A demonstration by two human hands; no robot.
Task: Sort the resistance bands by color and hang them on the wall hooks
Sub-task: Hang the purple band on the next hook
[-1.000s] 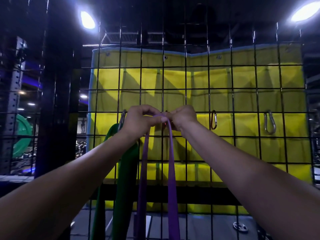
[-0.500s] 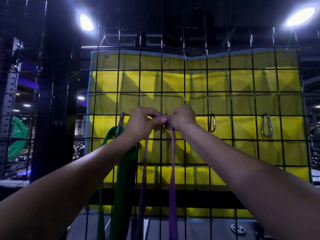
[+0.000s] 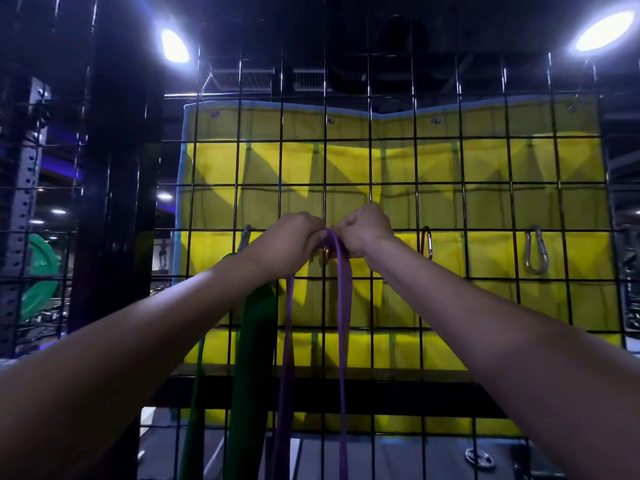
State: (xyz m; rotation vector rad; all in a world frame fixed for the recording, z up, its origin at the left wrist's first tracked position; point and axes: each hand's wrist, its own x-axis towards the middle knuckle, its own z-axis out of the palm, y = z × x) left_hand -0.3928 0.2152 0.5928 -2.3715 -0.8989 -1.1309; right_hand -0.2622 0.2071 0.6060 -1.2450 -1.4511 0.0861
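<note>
Both hands are raised to the wire grid (image 3: 394, 161), working the top loop of the purple band (image 3: 341, 306) onto a clip (image 3: 326, 252) that peeks out between them. The left hand (image 3: 287, 242) has its grip curled round the band's top fold, and the right hand (image 3: 367, 230) is bunched against the same spot, its fingers pinching the band or the clip; which of the two I cannot tell. The step in hand looks like hanging the purple band. The next move probably calls for pushing the loop past the clip's gate, then letting go. The band hangs straight down from the hands, long axis upright, its two strands running to the bottom edge. Just left of it the green band (image 3: 256, 341) already hangs from another clip (image 3: 245, 237). To the right, a red clip (image 3: 426, 242) and a silver clip (image 3: 536, 249) carry nothing.
</note>
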